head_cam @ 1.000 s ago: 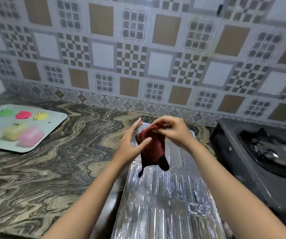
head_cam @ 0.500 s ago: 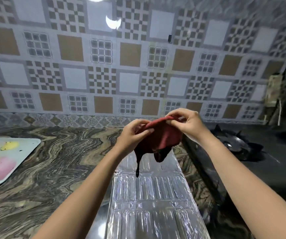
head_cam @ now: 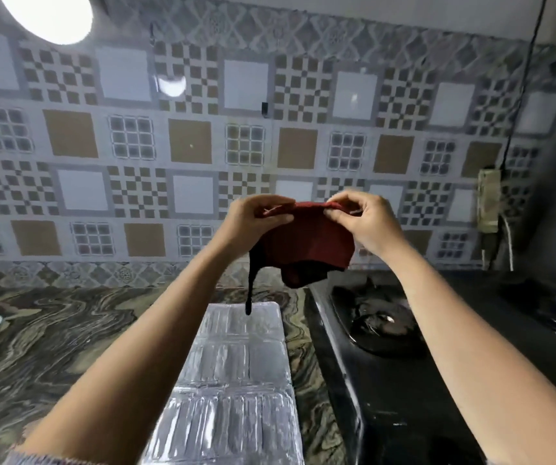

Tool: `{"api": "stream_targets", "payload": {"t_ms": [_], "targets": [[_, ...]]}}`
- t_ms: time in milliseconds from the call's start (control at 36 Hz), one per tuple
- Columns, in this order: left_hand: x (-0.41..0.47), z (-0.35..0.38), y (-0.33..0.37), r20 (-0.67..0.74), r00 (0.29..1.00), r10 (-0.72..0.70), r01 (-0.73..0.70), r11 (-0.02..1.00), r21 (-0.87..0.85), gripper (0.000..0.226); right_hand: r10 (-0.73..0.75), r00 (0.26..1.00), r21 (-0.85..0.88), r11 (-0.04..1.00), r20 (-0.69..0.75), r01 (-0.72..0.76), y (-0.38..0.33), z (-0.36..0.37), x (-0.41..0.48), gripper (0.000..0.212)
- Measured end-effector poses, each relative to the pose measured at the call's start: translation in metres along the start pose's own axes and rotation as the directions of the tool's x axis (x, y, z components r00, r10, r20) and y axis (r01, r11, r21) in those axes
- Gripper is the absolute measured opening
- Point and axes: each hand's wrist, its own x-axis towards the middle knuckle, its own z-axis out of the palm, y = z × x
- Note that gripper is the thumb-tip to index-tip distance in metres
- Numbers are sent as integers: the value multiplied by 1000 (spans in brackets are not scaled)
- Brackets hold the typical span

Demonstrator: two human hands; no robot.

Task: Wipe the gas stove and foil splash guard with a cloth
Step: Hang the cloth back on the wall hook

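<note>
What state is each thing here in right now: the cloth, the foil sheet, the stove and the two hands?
red cloth: held up in the air, spread between both hands, a dark strand dangling.
left hand: pinches the cloth's upper left edge.
right hand: pinches the cloth's upper right edge.
foil splash guard: lies flat on the counter, below the cloth.
gas stove: no flame visible, near burner bare of pots.
</note>
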Motion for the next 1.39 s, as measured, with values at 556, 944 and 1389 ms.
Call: {"api": "stream_targets", "payload": {"t_ms": [556, 944, 1389], "targets": [[103, 90, 23, -232, 972, -34, 66, 989, 130, 21, -152, 986, 192, 972, 70, 137, 116, -69, 92, 11], [164, 46, 2, -414, 910, 11, 98, 965, 242, 22, -243, 969, 202, 948, -46, 247, 108, -18, 184, 7], [305, -36, -55, -509, 850, 135, 136, 877, 460, 23, -170, 975, 47, 983, -142, 178, 97, 67, 351, 8]]}}
